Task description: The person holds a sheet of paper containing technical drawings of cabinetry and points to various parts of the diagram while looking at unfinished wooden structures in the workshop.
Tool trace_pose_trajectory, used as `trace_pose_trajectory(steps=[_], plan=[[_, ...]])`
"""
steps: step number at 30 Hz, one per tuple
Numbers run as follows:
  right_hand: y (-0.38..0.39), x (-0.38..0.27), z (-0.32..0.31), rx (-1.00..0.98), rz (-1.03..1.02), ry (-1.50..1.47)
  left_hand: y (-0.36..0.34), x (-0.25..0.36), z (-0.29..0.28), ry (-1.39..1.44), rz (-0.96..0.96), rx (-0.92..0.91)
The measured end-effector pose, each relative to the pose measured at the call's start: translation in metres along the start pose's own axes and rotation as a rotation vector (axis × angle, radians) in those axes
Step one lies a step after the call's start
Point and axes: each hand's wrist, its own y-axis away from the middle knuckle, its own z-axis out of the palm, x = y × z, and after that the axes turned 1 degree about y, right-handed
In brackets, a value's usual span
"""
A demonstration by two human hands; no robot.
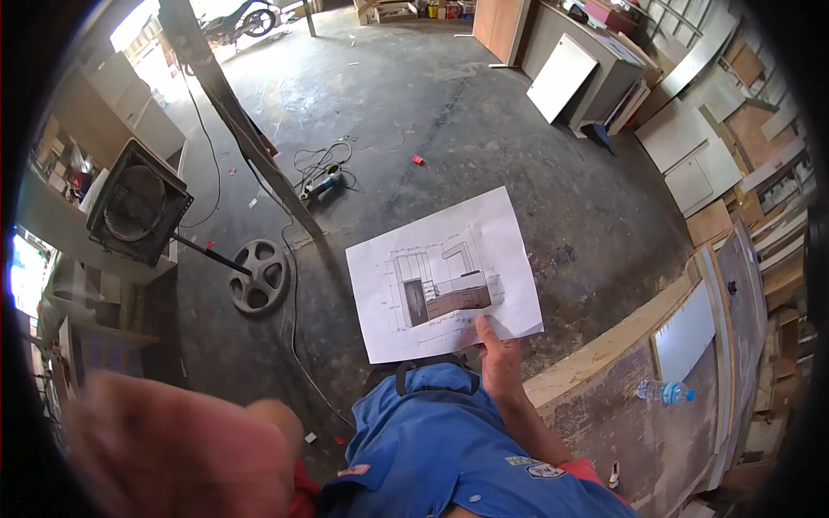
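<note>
My right hand [499, 358] grips the lower right edge of a white paper sheet [380, 268], thumb on its face, held in front of my blue shirt [414, 440]. The sheet shows a drawing of furniture, apparently cabinets, with dimension lines. At the lower left, my left hand [181, 445] is raised near the camera, away from the paper and smeared by motion, so its fingers are unclear.
A standing fan [142, 203] and wooden post [220, 104] are left; a power tool [324, 186] with cord lies behind the sheet. A plastic bottle [661, 391] lies on a worn board [604, 414] at right. Panels [561, 73], wood scraps, cabinets and a motorbike [233, 26] line the edges.
</note>
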Motion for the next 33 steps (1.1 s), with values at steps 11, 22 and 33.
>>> trace_pose_trajectory(steps=[11, 22, 33], plan=[[0.004, -0.003, 0.003, 0.032, 0.051, -0.044, 0.049, -0.035, 0.086, 0.983, -0.697, -0.126], [-0.003, 0.001, -0.002, 0.049, 0.038, -0.003, 0.038, -0.020, 0.043, 0.968, -0.581, 0.009], [0.000, -0.002, 0.000, 0.006, 0.038, -0.035, 0.049, -0.045, 0.069, 1.020, -0.754, -0.072]])
